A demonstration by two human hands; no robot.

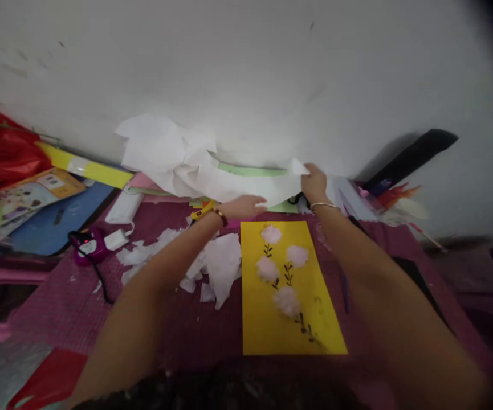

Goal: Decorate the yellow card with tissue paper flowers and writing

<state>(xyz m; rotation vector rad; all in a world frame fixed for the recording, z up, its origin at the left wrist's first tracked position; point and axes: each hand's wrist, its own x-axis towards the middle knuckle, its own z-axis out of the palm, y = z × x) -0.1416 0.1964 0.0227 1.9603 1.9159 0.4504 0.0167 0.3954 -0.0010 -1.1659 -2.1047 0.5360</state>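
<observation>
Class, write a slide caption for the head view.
Beyond torn paper scraps and a yellow floral picture, the right hand holds white paper, the left hand close by.

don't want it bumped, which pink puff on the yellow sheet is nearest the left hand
The topmost puff, near the upper edge of the yellow sheet; the other three puffs sit lower, farther from the left hand.

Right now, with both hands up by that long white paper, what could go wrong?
The long, thin white paper sheet could tear or crease where the right hand seems to hold one end.
The bare left forearm might scatter the torn white paper scraps lying loose around it.
The fluffy pale-pink blossoms could get brushed: their rectangular yellow card lies uncovered between the arms.
</observation>
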